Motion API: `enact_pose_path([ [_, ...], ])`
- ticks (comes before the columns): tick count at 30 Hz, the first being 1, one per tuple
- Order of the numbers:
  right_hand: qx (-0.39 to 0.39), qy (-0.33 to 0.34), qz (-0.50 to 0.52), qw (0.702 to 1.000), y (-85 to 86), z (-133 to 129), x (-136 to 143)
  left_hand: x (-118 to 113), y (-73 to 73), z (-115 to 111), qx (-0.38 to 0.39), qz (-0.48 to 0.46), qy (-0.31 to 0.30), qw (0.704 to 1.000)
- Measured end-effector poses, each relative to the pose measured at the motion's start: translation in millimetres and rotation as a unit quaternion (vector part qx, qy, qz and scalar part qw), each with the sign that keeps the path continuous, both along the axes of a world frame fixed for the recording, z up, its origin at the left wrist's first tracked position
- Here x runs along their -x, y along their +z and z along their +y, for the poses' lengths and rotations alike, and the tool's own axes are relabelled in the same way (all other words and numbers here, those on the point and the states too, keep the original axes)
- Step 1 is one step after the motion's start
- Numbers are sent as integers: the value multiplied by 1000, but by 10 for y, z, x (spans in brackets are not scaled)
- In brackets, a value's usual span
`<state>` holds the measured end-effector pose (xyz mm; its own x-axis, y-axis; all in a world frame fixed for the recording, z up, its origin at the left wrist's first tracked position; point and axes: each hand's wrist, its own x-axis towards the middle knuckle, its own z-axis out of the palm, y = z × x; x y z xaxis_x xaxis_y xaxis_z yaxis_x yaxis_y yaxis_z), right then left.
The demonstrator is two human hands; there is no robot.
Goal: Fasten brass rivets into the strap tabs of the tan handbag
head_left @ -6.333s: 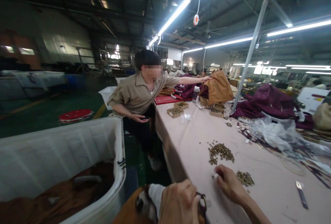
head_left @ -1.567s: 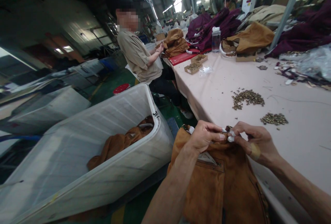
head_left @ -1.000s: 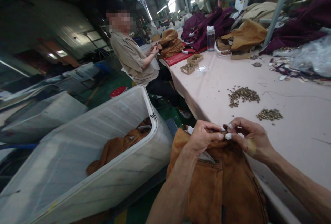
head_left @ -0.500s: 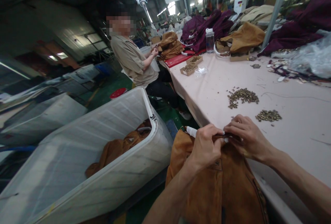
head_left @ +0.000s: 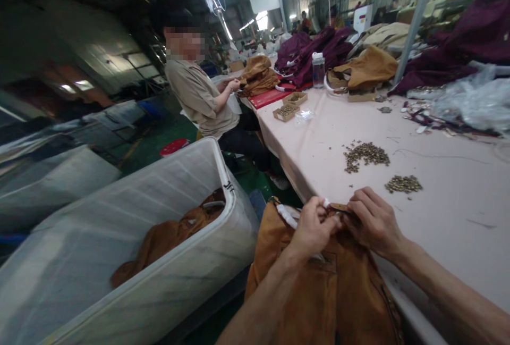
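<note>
A brown bag (head_left: 306,302) hangs at the near edge of the pale table, below both hands. My left hand (head_left: 314,225) is closed at its top edge, beside a white-wrapped handle (head_left: 287,216). Closed on the same edge from the right is my right hand (head_left: 374,220). Between the hands a brown strap (head_left: 338,207) shows, with a small white piece at its left end. On the table beyond lie two piles of small brass-coloured metal parts, a larger pile (head_left: 366,154) and a smaller one (head_left: 403,184).
A big white bin (head_left: 223,238) with brown bags inside stands at the left. A seated person (head_left: 203,92) handles brown material at the table's far left. The pale table (head_left: 446,196) also bears small boxes (head_left: 286,112), a bottle (head_left: 318,71), purple fabric and clear plastic.
The view has shifted slightly, moving the bin and table leftward in the picture. The strap between my hands now shows more clearly, and my hands are slightly further apart.
</note>
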<state>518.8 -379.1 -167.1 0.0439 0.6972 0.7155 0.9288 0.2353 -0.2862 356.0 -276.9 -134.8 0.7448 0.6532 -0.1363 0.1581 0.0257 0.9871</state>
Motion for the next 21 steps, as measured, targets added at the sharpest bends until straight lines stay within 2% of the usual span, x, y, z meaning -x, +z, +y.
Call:
enact_pose_path([
  [1, -5, 1, -3, 1000, -11, 14, -9, -13, 20, 41, 81, -20, -32, 996],
  [3, -9, 8, -3, 1000, -15, 49, -24, -30, 18, 124, 149, -36, -60, 986],
  [7, 34, 51, 44, 997, 98, 98, -128, -57, -107, 190, 162, -36, -25, 986],
  [9, 97, 96, 113, 984, 190, 59, -302, -66, -171, 167, 176, -38, -6, 984],
  [10, 141, 97, 151, 974, 227, 16, -432, -69, -194, 149, 181, -40, 4, 983],
  [11, 188, 72, 182, 962, 252, -40, -586, -72, -212, 130, 183, -41, 14, 982],
  [13, 267, -40, 210, 940, 256, -181, -936, -78, -232, 92, 181, -43, 31, 982],
  [15, 299, -154, 197, 921, 208, -324, -1265, -87, -245, 60, 173, -43, 44, 983],
  [16, 308, -188, 183, 914, 168, -385, -1397, -93, -252, 48, 170, -42, 49, 983],
  [18, 329, -223, 159, 904, 71, -465, -1571, -110, -272, 31, 168, -39, 54, 984],
  [21, 363, -242, 142, 889, -86, -488, -1646, -139, -313, 20, 165, -38, 58, 984],
])
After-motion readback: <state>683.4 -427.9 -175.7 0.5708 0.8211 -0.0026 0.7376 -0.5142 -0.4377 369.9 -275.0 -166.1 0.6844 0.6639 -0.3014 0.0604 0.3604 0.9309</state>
